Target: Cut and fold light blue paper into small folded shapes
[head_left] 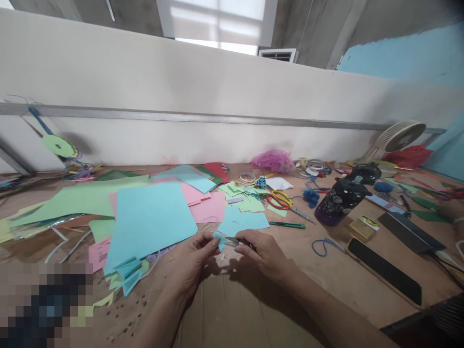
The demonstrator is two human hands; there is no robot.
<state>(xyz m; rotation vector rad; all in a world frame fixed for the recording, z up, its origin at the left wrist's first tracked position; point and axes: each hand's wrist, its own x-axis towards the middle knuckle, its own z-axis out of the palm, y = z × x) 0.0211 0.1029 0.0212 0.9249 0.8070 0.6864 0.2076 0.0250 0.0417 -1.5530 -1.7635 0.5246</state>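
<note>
Between the fingertips of my left hand [203, 253] is a small folded piece of light blue paper [219, 240]. My right hand [263, 251] is closed around a small pair of scissors [231, 240], its handles mostly hidden by my fingers. The grey blades point left and reach the edge of the paper. Just beyond my hands lies a cut light blue sheet [244, 220], and a larger light blue sheet [152, 220] rests to the left. Tiny paper bits [222, 257] show below my fingers.
Right of my hands are a green cutter [287, 225], orange-handled scissors [290, 208], a dark bottle [339, 200], a gold box [363, 228] and a phone [384, 270]. A fan [402, 135] stands at the back right. Another person's hand [451, 210] is at the far right.
</note>
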